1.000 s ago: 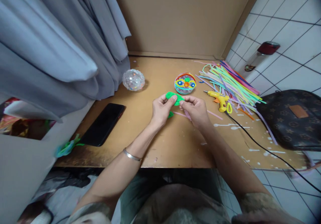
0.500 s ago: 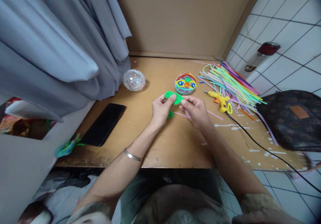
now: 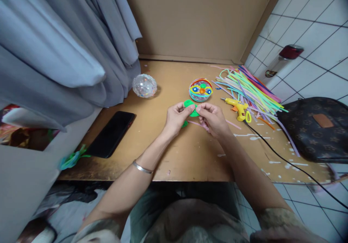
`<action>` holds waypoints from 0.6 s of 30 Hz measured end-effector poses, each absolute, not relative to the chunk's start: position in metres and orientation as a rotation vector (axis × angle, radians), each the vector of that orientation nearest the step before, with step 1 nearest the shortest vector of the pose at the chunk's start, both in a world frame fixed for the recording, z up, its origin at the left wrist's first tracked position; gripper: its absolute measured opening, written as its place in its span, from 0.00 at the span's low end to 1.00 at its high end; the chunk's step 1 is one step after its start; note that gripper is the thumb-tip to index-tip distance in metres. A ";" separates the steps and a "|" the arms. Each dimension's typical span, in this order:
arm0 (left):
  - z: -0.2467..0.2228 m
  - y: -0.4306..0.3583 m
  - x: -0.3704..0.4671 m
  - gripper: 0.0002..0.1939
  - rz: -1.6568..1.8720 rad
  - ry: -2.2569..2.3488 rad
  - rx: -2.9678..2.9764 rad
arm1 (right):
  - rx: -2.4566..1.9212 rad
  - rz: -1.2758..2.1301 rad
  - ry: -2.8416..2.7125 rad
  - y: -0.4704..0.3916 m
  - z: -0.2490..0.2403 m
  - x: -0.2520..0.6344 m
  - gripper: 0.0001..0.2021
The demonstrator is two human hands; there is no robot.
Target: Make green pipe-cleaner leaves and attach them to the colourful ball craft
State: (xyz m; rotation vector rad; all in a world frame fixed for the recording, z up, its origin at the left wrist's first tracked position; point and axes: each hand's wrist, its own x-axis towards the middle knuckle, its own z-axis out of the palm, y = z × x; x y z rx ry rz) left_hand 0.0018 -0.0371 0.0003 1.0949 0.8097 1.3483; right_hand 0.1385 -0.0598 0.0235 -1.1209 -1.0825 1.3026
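"Over the tabletop (image 3: 185,159), your left hand (image 3: 174,119) and right hand (image 3: 215,121) have drawn closer together since the earlier frame."

"How do they stand?"

"Both pinch the green piece (image 3: 188,103), thumbs nearly meeting, so it sits between them. You seem to be bending or shaping it; the next move likely calls for a steady, light pinch."

"Anything smaller?"

"Another green bit (image 3: 185,124), just beside your left hand."

Bright green piece (image 3: 188,103) — flat, round-edged, pinched between fingers (image 3: 205,107)
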 end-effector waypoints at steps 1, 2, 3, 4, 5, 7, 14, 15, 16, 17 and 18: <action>0.000 -0.036 0.002 0.24 1.355 0.808 1.072 | -1.110 1.321 -1.077 -0.060 0.024 0.138 0.19; -0.001 -0.036 0.001 0.24 1.367 0.806 1.048 | -1.101 1.340 -1.068 -0.060 0.024 0.137 0.19; -0.001 -0.035 0.001 0.24 1.381 0.802 1.027 | -1.094 1.354 -1.057 -0.060 0.024 0.137 0.20; -0.001 -0.034 0.001 0.24 1.393 0.796 1.012 | -1.090 1.361 -1.050 -0.060 0.024 0.136 0.20; -0.001 -0.034 0.001 0.24 1.400 0.790 1.003 | -1.087 1.358 -1.042 -0.060 0.023 0.136 0.20; 0.000 -0.035 0.001 0.24 1.398 0.784 1.004 | -1.079 1.334 -1.019 -0.059 0.022 0.135 0.20; 0.000 -0.040 0.004 0.20 1.311 0.843 1.117 | -1.075 1.175 -1.037 -0.058 0.019 0.136 0.20; 0.000 -0.040 0.005 0.18 1.314 0.855 1.135 | -1.078 1.157 -1.060 -0.058 0.019 0.135 0.19; -0.001 -0.040 0.005 0.17 1.322 0.867 1.150 | -1.080 1.145 -1.082 -0.059 0.019 0.135 0.19; -0.001 -0.039 0.005 0.16 1.329 0.877 1.163 | -1.082 1.137 -1.103 -0.059 0.020 0.134 0.18; -0.001 -0.039 0.005 0.15 1.335 0.884 1.174 | -1.084 1.132 -1.119 -0.059 0.020 0.134 0.17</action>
